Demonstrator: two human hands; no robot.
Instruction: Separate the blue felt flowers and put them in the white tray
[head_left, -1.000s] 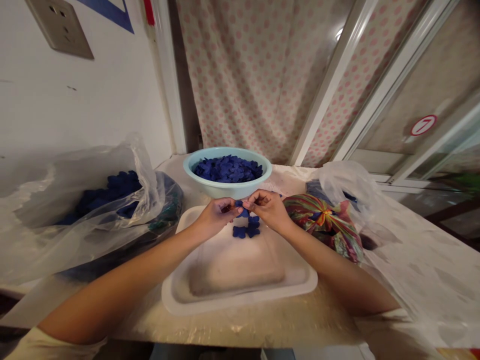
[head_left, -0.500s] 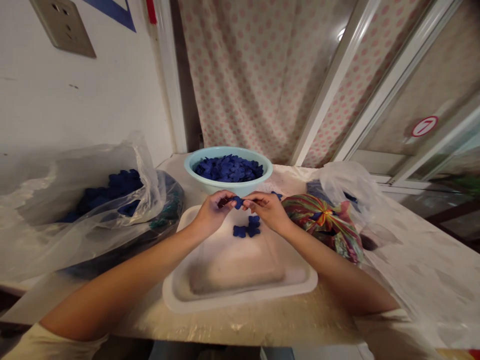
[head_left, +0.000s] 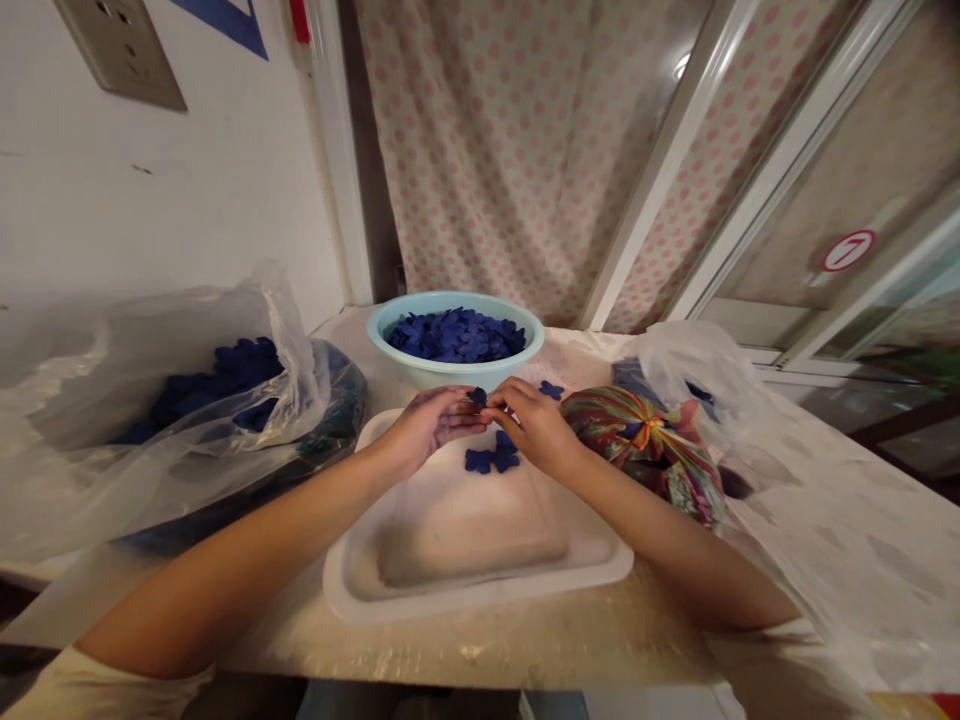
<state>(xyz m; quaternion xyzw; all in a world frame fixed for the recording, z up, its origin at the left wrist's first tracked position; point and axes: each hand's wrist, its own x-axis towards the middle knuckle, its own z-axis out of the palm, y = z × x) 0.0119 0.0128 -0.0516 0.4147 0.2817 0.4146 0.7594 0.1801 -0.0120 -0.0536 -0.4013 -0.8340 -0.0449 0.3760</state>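
While the two hands meet near the centre of the frame, a small dark-blue, soft-looking piece (head_left: 477,397) sits between their fingertips, above the far part of a white rectangular tray with rounded corners (head_left: 480,602). The right hand (head_left: 538,428) has thumb and forefinger drawn together on the piece's edge. The left hand (head_left: 429,430) has its fingers stretched out close together beside and under it; its thumb is hidden, so whether it clamps the piece cannot be told.

The step in hand looks like fine fingertip handling of this one piece. The next move seems to call for a light, steady pinch with both hands close, so that the thin material neither slips nor creases.

Just below the right hand, a small cluster of dark-blue, petal-shaped pieces (head_left: 478,461) lies on the tray. Beyond, at upper centre, a pale turquoise plastic basin (head_left: 450,375) holds a heap of similar pieces, and another lobed blue piece (head_left: 552,390) lies to its lower right on the pale tabletop (head_left: 840,570). At left, an open clear plastic bag (head_left: 296,350) contains more; at right is a knotted red, green and yellow patterned bag (head_left: 600,415).
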